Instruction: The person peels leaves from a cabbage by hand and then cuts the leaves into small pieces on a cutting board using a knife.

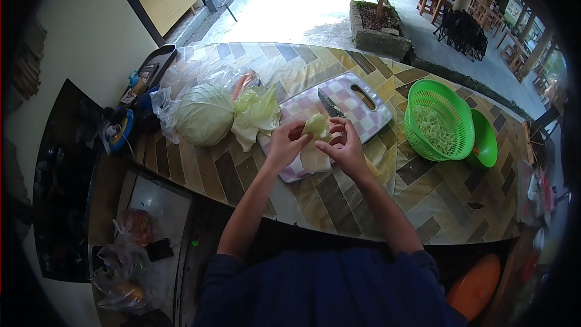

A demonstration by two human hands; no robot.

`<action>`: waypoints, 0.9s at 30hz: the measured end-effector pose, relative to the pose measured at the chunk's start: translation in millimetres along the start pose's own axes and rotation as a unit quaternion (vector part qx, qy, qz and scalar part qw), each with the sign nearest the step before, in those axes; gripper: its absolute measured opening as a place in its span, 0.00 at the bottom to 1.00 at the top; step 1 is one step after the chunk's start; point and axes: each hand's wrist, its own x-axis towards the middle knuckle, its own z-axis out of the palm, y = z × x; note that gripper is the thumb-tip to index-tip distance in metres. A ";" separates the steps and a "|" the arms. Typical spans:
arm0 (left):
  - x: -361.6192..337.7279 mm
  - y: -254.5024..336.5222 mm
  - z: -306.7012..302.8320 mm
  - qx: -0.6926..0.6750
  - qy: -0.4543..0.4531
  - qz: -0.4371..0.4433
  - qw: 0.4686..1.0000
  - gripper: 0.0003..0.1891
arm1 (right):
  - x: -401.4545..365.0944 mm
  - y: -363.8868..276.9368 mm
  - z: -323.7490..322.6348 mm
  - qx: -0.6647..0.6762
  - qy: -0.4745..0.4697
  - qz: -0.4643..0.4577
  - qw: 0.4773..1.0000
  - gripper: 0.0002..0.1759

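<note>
Both hands are over a pink-and-white checkered cutting board. My left hand and my right hand close their fingers on a pale green cabbage leaf between them. Another pale cabbage piece shows just below the hands, over the board. Beyond the right hand, a knife with a dark blade lies on the board; its handle is partly hidden behind the hand. Left of the board sit a whole cabbage and some loose cabbage leaves.
A green basket of shredded cabbage stands on the right, against a green bowl. Clear plastic bags and an orange-red item, perhaps carrots, lie behind the cabbage. The tiled-pattern table has a curved front edge.
</note>
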 end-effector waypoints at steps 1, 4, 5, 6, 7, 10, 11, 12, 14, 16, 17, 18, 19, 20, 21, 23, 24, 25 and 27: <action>-1.4 1.4 1.5 0.023 -0.003 -0.003 1.000 0.18 | 0.8 -5.5 -0.6 -0.029 0.000 0.005 1.000 0.33; 0.5 -5.3 -1.2 -0.053 -0.035 0.004 0.998 0.20 | 10.5 4.6 -5.1 0.015 0.005 -0.001 1.000 0.25; -0.2 -6.9 -2.1 -0.083 -0.037 -0.012 0.996 0.22 | 12.2 5.0 -8.7 0.037 -0.004 0.030 0.999 0.20; -2.1 -2.3 -2.1 -0.113 -0.039 -0.027 0.992 0.24 | 13.9 5.3 -13.2 0.060 -0.014 0.062 0.996 0.16; -3.8 1.8 -2.2 -0.144 -0.040 -0.043 0.988 0.26 | 14.8 5.4 -15.1 0.081 -0.024 0.093 0.992 0.12; -7.0 9.1 -4.6 -0.117 -0.084 -0.045 0.989 0.32 | 10.5 3.5 -11.1 0.094 -0.004 0.096 0.991 0.07; -8.2 12.4 -5.1 -0.109 -0.095 -0.034 0.989 0.31 | 10.0 3.0 -11.5 0.097 -0.009 0.103 0.990 0.07; -9.3 16.0 -5.7 -0.100 -0.106 -0.022 0.989 0.31 | 9.6 2.4 -12.0 0.099 -0.013 0.110 0.989 0.08; -8.3 14.3 -8.1 -0.069 -0.116 -0.003 0.991 0.29 | 8.0 1.0 -12.6 0.102 -0.024 0.116 0.988 0.08; -5.0 7.3 -10.8 -0.025 -0.114 0.015 0.993 0.25 | 5.8 -0.2 -12.1 0.101 -0.038 0.114 0.988 0.08; -4.6 3.6 -9.7 -0.013 -0.095 0.017 0.995 0.23 | 5.3 -0.5 -11.4 0.090 -0.039 0.112 0.989 0.08; -4.3 3.8 -5.7 -0.002 -0.075 0.020 0.997 0.21 | 5.1 -0.8 -10.4 0.079 -0.040 0.110 0.990 0.08; -4.4 4.7 -3.4 0.010 -0.056 0.022 0.998 0.18 | 4.9 -1.2 -9.9 0.068 -0.041 0.108 0.991 0.08; -5.5 6.5 -2.7 0.006 -0.046 0.017 0.999 0.16 | 4.7 -2.0 -9.9 0.070 -0.046 0.111 0.990 0.08; -6.9 9.1 -1.7 0.003 -0.035 0.011 0.999 0.15 | 4.3 -3.2 -10.3 0.073 -0.051 0.114 0.990 0.08; -5.4 4.7 -1.7 0.009 -0.011 0.007 1.000 0.13 | 2.5 -7.2 -10.0 0.067 -0.059 0.105 0.990 0.09; -2.5 -0.5 -1.9 0.019 0.004 0.010 1.000 0.12 | 0.2 -10.0 -8.4 0.058 -0.063 0.093 0.992 0.10; -0.6 -5.2 -2.4 0.029 0.018 0.012 0.999 0.13 | -1.5 -11.5 -6.7 0.050 -0.066 0.082 0.993 0.11; -1.0 -6.5 -2.5 0.086 0.019 -0.011 0.996 0.13 | -3.2 -12.2 -3.6 0.008 -0.068 0.015 0.998 0.12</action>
